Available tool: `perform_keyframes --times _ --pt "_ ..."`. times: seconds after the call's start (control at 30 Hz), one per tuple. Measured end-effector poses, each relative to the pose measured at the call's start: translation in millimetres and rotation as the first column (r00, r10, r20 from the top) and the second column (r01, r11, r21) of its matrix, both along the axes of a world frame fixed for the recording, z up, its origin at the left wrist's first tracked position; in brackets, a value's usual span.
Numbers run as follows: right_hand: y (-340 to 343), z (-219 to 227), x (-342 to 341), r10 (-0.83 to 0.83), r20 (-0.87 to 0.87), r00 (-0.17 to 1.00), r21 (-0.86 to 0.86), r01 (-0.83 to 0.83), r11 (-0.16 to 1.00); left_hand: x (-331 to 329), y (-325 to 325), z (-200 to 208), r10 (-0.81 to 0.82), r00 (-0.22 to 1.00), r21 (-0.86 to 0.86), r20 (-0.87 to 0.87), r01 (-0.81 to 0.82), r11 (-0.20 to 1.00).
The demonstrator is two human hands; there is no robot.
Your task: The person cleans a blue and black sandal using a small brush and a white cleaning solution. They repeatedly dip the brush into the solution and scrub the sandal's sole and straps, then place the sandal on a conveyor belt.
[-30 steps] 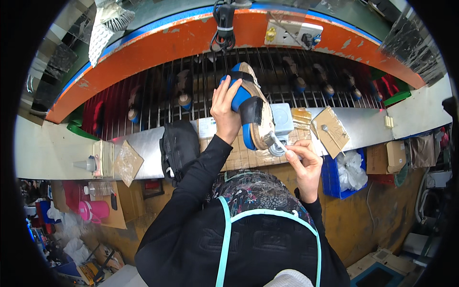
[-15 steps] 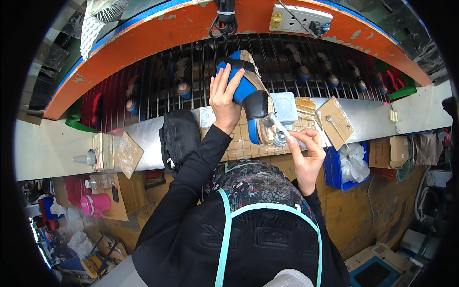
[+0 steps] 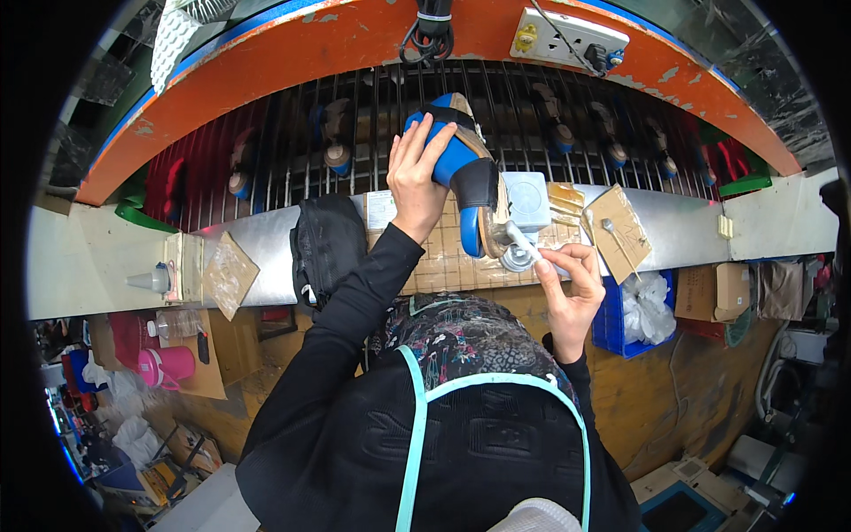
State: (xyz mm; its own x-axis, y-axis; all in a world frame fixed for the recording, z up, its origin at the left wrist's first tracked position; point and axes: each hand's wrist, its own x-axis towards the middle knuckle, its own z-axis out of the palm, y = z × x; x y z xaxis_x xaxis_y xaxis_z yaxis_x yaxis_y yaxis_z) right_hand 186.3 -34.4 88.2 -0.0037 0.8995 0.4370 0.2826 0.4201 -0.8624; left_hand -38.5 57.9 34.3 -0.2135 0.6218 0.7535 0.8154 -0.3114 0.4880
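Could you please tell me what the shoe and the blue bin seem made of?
Shoe: black bands with a soft sheen, perhaps leather or imitation; smooth blue areas, possibly plastic. Blue bin: probably plastic, slightly glossy, judging by its stiff walls and even colour.

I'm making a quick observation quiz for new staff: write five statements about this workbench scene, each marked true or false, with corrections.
1. The left hand holds a blue-and-black shoe. True.
2. The right hand grips a pair of scissors. False: the right hand holds a slim white tool.
3. The black bag lies right of the shoe. False: the black bag lies to its left.
4. Crumpled clear plastic sits in the blue bin. True.
5. The white socket strip is on the orange panel. True.
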Motion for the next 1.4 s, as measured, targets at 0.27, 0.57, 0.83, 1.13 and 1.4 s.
perform_keyframes --times 0.27,0.57,0.83,1.13,1.4 --pt "6.4 3.7 -1.5 -0.072 0.073 0.995 0.01 0.071 0.997 1.9 -1.8 2.8 0.022 0.998 0.013 -0.061 -0.021 1.0" --pt "6.6 0.5 -0.7 -0.073 0.04 0.997 0.052 0.071 0.996 3.8 1.4 3.6 0.004 0.999 -0.009 -0.035 -0.004 1.0" --pt "5.8 -1.4 -1.8 -0.054 0.009 0.999 0.076 0.053 0.996 10.1 -2.8 6.7 -0.074 0.996 -0.144 0.049 0.08 0.986" --pt "13.7 -0.9 -8.3 -0.008 -0.053 0.999 0.098 0.013 0.995 13.2 -13.3 12.9 -0.185 0.975 -0.301 0.12 0.213 0.929" --pt "27.6 2.3 -15.4 0.058 -0.025 0.998 0.178 -0.053 0.983 11.7 -27.4 14.1 -0.328 0.906 -0.335 0.267 0.406 0.85"
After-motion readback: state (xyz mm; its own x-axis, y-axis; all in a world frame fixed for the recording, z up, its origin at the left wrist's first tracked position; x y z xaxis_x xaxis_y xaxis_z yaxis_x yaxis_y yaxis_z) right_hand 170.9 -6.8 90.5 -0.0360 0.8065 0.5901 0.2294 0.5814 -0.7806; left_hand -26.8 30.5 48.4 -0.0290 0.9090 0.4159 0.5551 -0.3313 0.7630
